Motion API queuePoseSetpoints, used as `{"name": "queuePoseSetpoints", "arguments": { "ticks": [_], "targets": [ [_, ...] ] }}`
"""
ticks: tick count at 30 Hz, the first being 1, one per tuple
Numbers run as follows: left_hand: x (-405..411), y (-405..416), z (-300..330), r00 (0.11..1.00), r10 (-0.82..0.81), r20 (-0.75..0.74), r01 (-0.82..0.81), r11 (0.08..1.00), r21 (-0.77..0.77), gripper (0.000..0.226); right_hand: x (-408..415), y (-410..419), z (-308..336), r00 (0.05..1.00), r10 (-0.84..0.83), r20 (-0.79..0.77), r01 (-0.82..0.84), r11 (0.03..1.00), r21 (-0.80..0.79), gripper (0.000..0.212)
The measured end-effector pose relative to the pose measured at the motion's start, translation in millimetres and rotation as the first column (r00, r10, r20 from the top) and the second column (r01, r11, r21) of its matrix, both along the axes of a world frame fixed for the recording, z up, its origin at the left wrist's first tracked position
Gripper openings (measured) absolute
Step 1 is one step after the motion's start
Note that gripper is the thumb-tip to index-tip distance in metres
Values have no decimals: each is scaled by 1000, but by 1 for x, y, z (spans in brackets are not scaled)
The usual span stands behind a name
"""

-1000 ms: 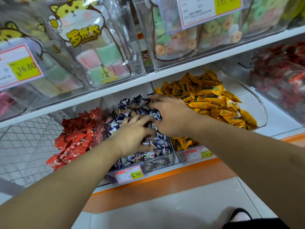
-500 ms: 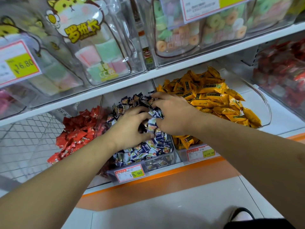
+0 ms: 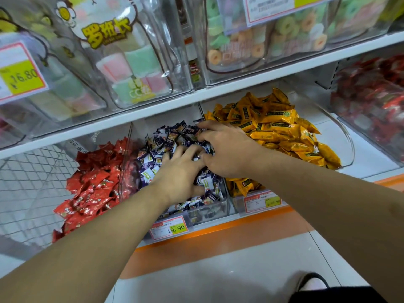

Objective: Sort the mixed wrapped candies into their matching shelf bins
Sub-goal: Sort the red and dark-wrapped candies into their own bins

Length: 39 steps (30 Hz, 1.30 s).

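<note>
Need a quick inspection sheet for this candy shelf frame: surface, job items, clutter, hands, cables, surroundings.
Surface: white lower shelf with an orange front strip, carrying clear bins.
Job's things: purple-wrapped candies heaped in the middle bin; red-wrapped candies in the bin to its left; yellow-wrapped candies in the bin to its right.
Clutter: nothing seen.
Hands: left hand and right hand both lie on the purple pile, fingers curled into the wrappers; whether either has picked one out cannot be told.
Cables: nothing seen.
Surroundings: price tag on the middle bin's front; upper shelf bins of pastel sweets; wire mesh panel at far left; tiled floor below.
</note>
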<state>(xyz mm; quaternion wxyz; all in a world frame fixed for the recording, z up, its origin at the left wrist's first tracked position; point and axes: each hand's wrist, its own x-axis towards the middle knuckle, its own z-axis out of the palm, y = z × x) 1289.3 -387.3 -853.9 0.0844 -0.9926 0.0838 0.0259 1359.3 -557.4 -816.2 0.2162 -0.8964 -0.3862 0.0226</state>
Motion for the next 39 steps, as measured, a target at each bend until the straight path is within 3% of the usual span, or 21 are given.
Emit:
{"name": "queuePoseSetpoints", "arguments": {
  "ticks": [10, 17, 20, 24, 28, 31, 34, 39],
  "targets": [
    [9, 23, 13, 996, 60, 62, -46, 976, -214, 43, -2, -2, 3, 1000, 10, 2, -10, 1000, -4, 50],
    [-15, 22, 27, 1000, -19, -23, 7, 905, -426, 69, 0, -4, 4, 1000, 24, 5, -24, 1000, -13, 52],
    [-38, 20, 42, 999, 8, -34, -24, 872, -488, 68, 0, -2, 4, 999, 30, 15, -29, 1000, -8, 52],
    [-76, 34, 55, 991, 96, 94, -45, 897, -440, 54, -2, -1, 7, 999, 20, 45, -18, 999, -42, 58],
    [-112, 69, 49, 915, 317, 251, -194, 889, -416, 59, -21, 18, 21, 969, 120, 218, -104, 991, -81, 65],
    [-124, 81, 41, 887, 458, 59, -363, 770, -525, 69, -48, 58, 22, 949, 294, 113, -278, 951, -135, 70],
    [-126, 81, 40, 891, 452, -38, -388, 715, -581, 71, -61, 90, -1, 936, 350, -18, -345, 909, -233, 80],
    [-130, 84, 41, 898, 436, -61, -386, 714, -584, 69, -55, 97, -16, 949, 305, 75, -269, 913, -306, 66]
  ]
}}
